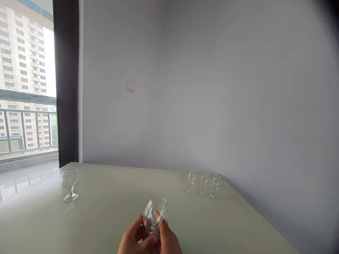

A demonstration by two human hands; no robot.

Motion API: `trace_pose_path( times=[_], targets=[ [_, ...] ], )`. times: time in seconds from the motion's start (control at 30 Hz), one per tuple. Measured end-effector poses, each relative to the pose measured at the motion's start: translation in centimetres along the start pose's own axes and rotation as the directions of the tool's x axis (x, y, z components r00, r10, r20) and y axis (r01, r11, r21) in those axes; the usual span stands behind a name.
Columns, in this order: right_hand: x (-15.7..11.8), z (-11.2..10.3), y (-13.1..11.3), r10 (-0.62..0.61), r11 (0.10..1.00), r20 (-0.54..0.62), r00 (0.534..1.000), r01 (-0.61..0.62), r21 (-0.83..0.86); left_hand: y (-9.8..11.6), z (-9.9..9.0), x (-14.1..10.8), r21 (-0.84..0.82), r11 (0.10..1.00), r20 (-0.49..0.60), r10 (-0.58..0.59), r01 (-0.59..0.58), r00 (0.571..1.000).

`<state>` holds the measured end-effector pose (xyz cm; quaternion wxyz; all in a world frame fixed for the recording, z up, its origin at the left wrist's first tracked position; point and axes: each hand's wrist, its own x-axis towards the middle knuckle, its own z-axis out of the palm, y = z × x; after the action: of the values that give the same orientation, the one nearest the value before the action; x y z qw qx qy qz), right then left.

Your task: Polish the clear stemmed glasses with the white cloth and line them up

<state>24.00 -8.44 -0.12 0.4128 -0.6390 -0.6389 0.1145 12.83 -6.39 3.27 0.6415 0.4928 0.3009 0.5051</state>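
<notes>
A clear stemmed glass (pixel 158 201) is held low in the middle of the head view, bowl up and slightly tilted. My left hand (pixel 136 238) is closed around its left side and lower part. From the right, my right hand (pixel 169 238) is closed against the bowl, its thumb lying along the glass. A crumpled white cloth or tissue (pixel 150 214) shows through the bowl and beside the right thumb, pressed against the glass by the right hand. The stem and foot are hidden behind my fingers.
The pale green tabletop (pixel 111 204) spreads under my hands. A wide-bowled stemmed glass (pixel 69 180) stands upright at the left. Three small stemmed glasses (pixel 203 180) stand close together at the back right, near the grey wall (pixel 212 88). Left of the table is a window (pixel 29 88).
</notes>
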Motion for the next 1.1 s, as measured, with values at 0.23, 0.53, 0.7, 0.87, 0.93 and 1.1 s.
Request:
trace_pose_path(
  times=[0.23,0.53,0.7,0.87,0.93,1.1],
  targets=[
    [0.6,-2.0,-1.0,0.052,0.936,0.083,0.995,-0.078,0.343,0.9,-1.7,1.2,0.059,0.998,-0.291,-0.014,0.033,0.957],
    [0.5,-3.1,-1.0,-0.062,0.941,0.04,0.997,0.072,-0.329,-0.4,-0.4,-0.3,0.3,0.945,-0.049,0.155,-0.134,0.987],
    [0.2,-2.5,-0.7,-0.252,0.856,0.031,0.967,0.238,-0.459,-0.3,-0.8,0.0,0.438,0.898,-0.036,0.062,-0.04,0.997],
    [0.6,-2.9,-1.2,-0.247,0.889,0.041,0.968,0.243,-0.387,1.6,-1.3,0.8,0.267,0.963,-0.093,0.001,0.024,0.996],
    [0.9,-3.9,-1.8,-0.142,0.95,0.035,0.989,0.146,-0.276,2.4,-1.7,1.1,0.137,0.987,-0.122,-0.071,0.088,0.99],
    [1.8,-6.7,-2.8,0.019,0.999,0.171,0.985,-0.01,-0.052,3.4,-2.1,1.2,-0.071,0.988,-0.174,-0.146,0.136,0.974]
  ],
)
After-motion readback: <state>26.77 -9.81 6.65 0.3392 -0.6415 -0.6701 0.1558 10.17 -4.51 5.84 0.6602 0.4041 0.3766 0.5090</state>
